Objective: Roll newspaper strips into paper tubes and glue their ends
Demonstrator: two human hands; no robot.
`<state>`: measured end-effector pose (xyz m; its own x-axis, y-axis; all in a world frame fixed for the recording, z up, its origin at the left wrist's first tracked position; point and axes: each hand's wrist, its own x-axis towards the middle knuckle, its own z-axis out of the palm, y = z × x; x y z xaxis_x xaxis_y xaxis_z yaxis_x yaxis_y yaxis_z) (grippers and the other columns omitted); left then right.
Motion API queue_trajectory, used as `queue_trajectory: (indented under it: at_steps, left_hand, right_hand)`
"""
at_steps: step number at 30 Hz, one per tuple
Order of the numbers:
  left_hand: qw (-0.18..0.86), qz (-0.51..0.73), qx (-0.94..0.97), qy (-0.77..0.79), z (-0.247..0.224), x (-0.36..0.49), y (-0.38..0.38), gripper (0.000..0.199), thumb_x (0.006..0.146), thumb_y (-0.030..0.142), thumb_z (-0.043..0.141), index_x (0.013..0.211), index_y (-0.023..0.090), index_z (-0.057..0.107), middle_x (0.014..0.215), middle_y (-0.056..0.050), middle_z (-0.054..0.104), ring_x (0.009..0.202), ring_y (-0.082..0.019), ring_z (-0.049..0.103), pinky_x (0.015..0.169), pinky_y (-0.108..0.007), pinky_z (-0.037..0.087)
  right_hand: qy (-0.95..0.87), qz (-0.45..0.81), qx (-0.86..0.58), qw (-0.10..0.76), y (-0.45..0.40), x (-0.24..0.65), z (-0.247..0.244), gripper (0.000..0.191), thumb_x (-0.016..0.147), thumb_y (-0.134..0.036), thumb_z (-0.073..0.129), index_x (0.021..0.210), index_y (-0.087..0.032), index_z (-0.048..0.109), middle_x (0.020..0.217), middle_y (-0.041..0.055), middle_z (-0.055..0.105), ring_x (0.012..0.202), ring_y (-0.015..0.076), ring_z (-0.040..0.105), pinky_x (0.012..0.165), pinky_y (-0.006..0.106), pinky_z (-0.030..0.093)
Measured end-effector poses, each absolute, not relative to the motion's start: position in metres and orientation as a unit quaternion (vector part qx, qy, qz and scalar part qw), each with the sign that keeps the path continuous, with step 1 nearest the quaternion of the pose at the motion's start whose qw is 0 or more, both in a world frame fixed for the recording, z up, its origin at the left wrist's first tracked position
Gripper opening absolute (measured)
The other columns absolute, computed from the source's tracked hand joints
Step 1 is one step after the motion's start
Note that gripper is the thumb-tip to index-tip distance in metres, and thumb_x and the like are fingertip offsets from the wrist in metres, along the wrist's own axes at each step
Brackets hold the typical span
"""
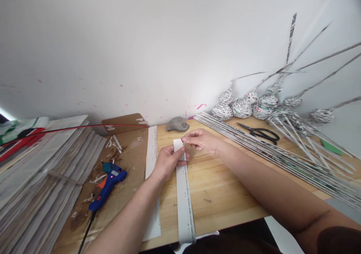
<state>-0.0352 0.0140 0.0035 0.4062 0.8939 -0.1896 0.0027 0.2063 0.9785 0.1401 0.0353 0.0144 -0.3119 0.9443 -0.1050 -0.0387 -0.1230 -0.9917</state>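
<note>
Paper strip [183, 193] in hands [167, 161], print [189, 201] illegible

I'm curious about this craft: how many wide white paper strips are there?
2: one strip in the left hand, another strip flat to its left; more may lie underneath.

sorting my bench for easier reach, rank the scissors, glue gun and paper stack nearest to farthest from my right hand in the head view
From the right hand:
1. scissors, to its right
2. glue gun, to its left
3. paper stack, far left
</note>
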Motion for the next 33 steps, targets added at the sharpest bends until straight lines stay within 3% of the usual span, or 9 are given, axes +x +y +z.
queue_trajectory:
  at_steps: [5, 11, 16, 24, 33]
  left_hand:
    - [0.658, 0.324, 0.536, 0.418, 0.002, -0.035, 0.012, 0.037, 0.073, 0.044, 0.066, 0.092, 0.012, 0.067, 0.080, -0.011, 0.070, 0.072, -0.018, 0.066, 0.062, -0.027, 0.052]
    - [0.664, 0.328, 0.522, 0.423, 0.001, -0.035, 0.014, 0.040, 0.075, 0.046, 0.065, 0.095, 0.011, 0.066, 0.081, -0.012, 0.071, 0.071, -0.019, 0.067, 0.062, -0.028, 0.053]
    - [0.668, 0.337, 0.511, 0.423, -0.001, -0.034, 0.014, 0.042, 0.077, 0.047, 0.061, 0.102, 0.013, 0.064, 0.082, -0.012, 0.071, 0.071, -0.019, 0.068, 0.061, -0.028, 0.054]
    - [0.666, 0.338, 0.512, 0.425, -0.001, -0.032, 0.013, 0.041, 0.081, 0.044, 0.057, 0.105, 0.012, 0.063, 0.083, -0.012, 0.072, 0.072, -0.019, 0.068, 0.061, -0.028, 0.054]
    - [0.665, 0.340, 0.509, 0.428, -0.001, -0.031, 0.014, 0.036, 0.079, 0.039, 0.062, 0.103, 0.012, 0.063, 0.082, -0.011, 0.071, 0.073, -0.020, 0.068, 0.065, -0.030, 0.055]
  right_hand:
    - [-0.577, 0.579, -0.438, 0.374, 0.033, 0.138, 0.013, 0.030, 0.070, -0.040, 0.071, 0.078, -0.012, 0.070, 0.061, 0.0015, 0.061, 0.045, 0.0046, 0.038, 0.039, 0.019, 0.021]
    - [-0.573, 0.599, -0.409, 0.382, 0.033, 0.138, 0.013, 0.031, 0.075, -0.041, 0.066, 0.069, -0.011, 0.065, 0.051, -0.0039, 0.048, 0.043, 0.0038, 0.034, 0.039, 0.019, 0.020]
    - [-0.550, 0.616, -0.414, 0.383, 0.034, 0.139, 0.012, 0.028, 0.074, -0.039, 0.066, 0.074, -0.011, 0.066, 0.055, -0.0018, 0.051, 0.047, 0.0057, 0.040, 0.039, 0.018, 0.022]
    - [-0.540, 0.580, -0.458, 0.403, 0.032, 0.130, 0.015, 0.026, 0.074, -0.036, 0.064, 0.064, -0.012, 0.063, 0.051, -0.0021, 0.051, 0.043, 0.0046, 0.039, 0.037, 0.018, 0.023]
    - [-0.493, 0.561, -0.490, 0.449, 0.033, 0.123, 0.005, 0.028, 0.067, -0.040, 0.071, 0.066, -0.014, 0.064, 0.052, -0.0024, 0.055, 0.043, 0.0056, 0.042, 0.037, 0.019, 0.023]
